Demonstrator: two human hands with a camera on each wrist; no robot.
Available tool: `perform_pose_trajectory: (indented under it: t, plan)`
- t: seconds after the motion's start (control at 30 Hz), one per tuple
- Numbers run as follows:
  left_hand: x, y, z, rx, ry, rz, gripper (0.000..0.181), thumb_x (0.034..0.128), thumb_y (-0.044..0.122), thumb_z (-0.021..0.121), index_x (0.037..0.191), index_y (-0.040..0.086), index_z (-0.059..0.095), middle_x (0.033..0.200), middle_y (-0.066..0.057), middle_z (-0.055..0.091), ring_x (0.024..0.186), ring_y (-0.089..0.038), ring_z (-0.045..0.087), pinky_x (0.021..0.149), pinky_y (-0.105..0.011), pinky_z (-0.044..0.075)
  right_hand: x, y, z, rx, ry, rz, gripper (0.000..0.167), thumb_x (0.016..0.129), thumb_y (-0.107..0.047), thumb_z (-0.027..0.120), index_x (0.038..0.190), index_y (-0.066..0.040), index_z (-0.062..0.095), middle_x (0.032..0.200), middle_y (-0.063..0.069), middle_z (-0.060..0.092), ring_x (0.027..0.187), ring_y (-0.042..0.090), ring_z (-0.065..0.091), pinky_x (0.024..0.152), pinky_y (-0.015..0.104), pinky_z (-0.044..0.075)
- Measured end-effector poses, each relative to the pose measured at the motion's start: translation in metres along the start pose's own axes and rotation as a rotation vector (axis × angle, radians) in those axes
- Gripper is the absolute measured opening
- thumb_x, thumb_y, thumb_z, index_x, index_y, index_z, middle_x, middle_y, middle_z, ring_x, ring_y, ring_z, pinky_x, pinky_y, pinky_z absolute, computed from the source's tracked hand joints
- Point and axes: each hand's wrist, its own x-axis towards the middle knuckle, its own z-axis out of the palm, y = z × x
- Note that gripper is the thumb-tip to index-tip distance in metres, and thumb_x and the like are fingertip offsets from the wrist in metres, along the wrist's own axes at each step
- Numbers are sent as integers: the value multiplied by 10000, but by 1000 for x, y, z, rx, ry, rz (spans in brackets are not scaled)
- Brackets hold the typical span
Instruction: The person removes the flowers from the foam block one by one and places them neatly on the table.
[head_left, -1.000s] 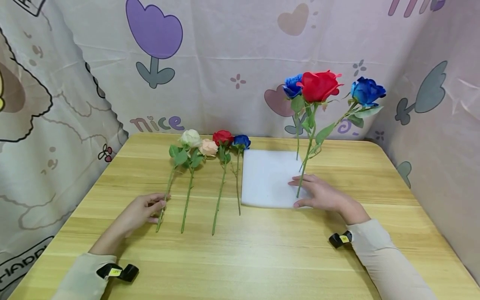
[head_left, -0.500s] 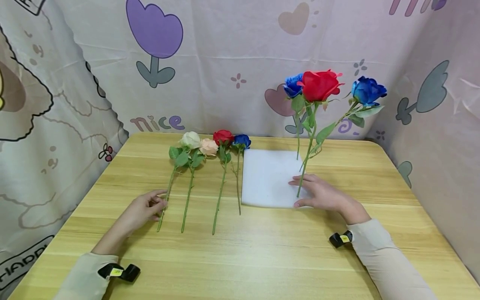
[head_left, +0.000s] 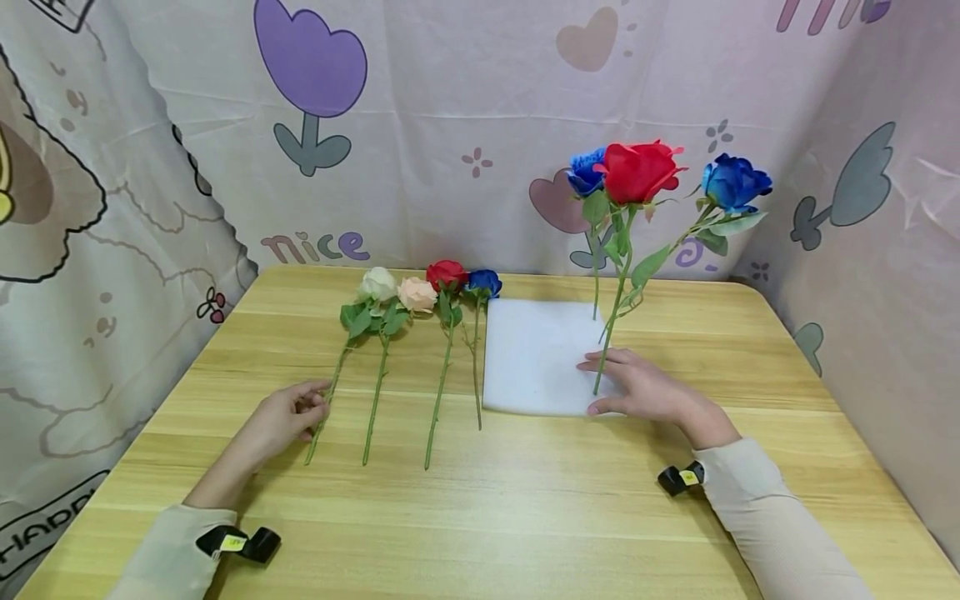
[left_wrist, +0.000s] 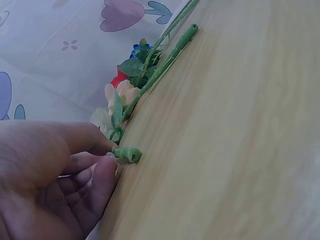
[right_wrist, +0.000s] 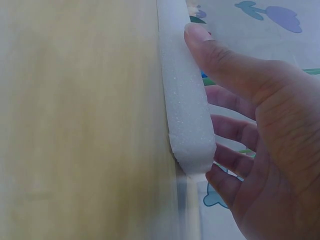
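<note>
My left hand (head_left: 287,421) pinches the stem of the white rose (head_left: 377,284) between thumb and fingertips; the left wrist view shows the stem's cut end (left_wrist: 131,155) just past the thumb. To its right a peach rose (head_left: 417,294), a red rose (head_left: 447,275) and a blue rose (head_left: 483,283) lie side by side on the table. My right hand (head_left: 641,387) rests on the right part of a white foam block (head_left: 536,358), fingers spread. From the block rise a large red rose (head_left: 641,172) and two blue roses, one tilted right (head_left: 737,182), the other behind (head_left: 587,172).
The wooden table (head_left: 525,517) meets a printed cloth backdrop (head_left: 465,100) at the back and sides. Standing stems rise close beside the right hand. A small black device (head_left: 240,544) is strapped to the left sleeve, another (head_left: 681,479) to the right.
The white rose has shifted slightly under the left hand: its stem's lower end swings a little left and its leaves a little right. The right hand and the standing roses stay where they were.
</note>
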Motion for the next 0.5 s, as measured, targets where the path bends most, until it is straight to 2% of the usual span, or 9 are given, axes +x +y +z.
perform_pose_trajectory:
  t: [0.5]
  plan:
    - [0, 2, -1, -49, 5, -13, 507, 985, 86, 586, 1431, -68, 402, 1068, -152, 548, 806, -211, 570, 591, -299, 579, 0, 0, 0, -1, 7, -8, 711, 805, -482, 768, 1370, -100, 569, 1460, 140, 450, 1353, 368, 372, 1115, 536, 308]
